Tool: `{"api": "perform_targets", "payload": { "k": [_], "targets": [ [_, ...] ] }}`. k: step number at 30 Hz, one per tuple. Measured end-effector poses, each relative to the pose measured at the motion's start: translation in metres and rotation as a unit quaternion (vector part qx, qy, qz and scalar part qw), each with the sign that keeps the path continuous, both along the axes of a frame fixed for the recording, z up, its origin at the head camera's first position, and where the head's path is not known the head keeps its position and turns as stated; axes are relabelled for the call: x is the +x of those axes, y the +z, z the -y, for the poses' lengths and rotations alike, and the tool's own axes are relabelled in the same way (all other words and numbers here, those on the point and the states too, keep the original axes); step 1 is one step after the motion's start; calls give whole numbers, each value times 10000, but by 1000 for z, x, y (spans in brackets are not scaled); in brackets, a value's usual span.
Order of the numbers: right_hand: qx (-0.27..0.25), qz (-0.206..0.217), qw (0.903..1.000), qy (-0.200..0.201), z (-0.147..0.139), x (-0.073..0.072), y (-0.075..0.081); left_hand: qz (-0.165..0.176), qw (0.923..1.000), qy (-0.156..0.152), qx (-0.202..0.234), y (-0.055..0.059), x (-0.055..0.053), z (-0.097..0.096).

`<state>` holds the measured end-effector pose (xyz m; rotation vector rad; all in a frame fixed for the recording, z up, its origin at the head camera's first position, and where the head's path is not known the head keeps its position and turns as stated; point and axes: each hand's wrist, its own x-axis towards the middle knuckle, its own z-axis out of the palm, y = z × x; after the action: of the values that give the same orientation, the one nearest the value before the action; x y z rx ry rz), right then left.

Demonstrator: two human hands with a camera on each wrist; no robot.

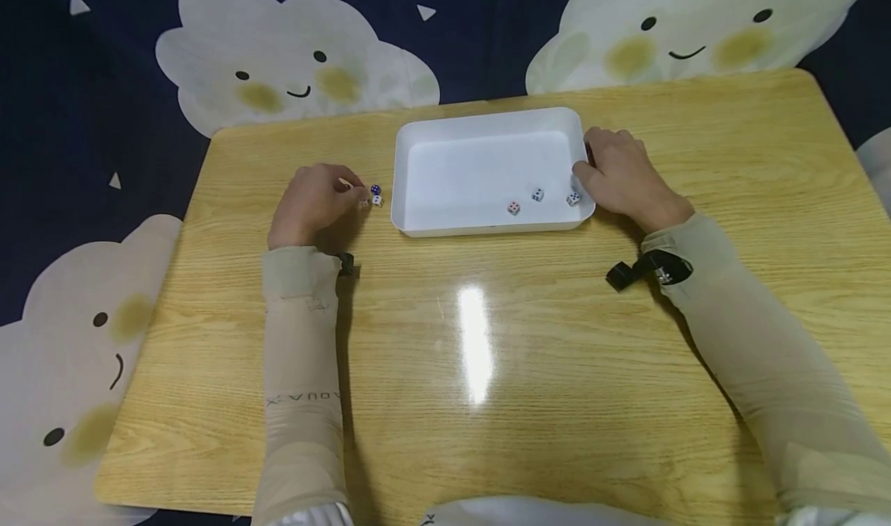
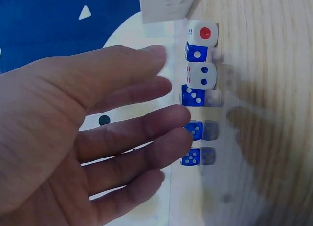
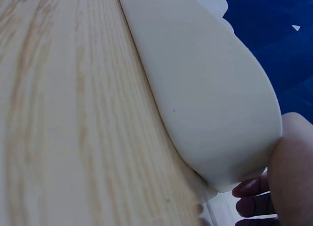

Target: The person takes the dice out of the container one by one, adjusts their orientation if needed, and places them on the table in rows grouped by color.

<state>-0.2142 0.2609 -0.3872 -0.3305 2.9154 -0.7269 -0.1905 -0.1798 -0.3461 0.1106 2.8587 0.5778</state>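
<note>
My left hand (image 1: 316, 201) is beside a small group of dice, left of a white tray (image 1: 487, 227). The left wrist view shows its fingers fairly straight and spread, thumb apart from them, nothing held. By the fingertips stand dice in a line: a white die with a red pip (image 2: 203, 33), a white die (image 2: 201, 75) and several blue ones, among them a blue die (image 2: 193, 96). Some are partly behind the fingers. My right hand (image 1: 622, 176) grips the tray's right end, thumb at the rim, fingers curled round the outside (image 3: 252, 187).
Inside the tray, near its front right, lie three white dice, one of them a red-pipped die (image 1: 513, 208). The wooden table (image 1: 431, 433) reflects a bright light. A dark cloth with smiling clouds (image 1: 299, 54) surrounds the table at the back and left.
</note>
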Motion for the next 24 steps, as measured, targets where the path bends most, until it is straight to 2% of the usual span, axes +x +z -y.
{"api": "perform_targets", "payload": {
  "k": [7,15,24],
  "targets": [
    [8,-16,10000,16,0,0,0,-341,9994,-29,-41,2,0,-3],
    [18,-93,9999,67,0,1,0,-957,9953,-168,23,4,1,-12],
    [36,-111,9999,79,-1,2,-2,-1236,9917,-347,1,10,4,-31]
  ]
}}
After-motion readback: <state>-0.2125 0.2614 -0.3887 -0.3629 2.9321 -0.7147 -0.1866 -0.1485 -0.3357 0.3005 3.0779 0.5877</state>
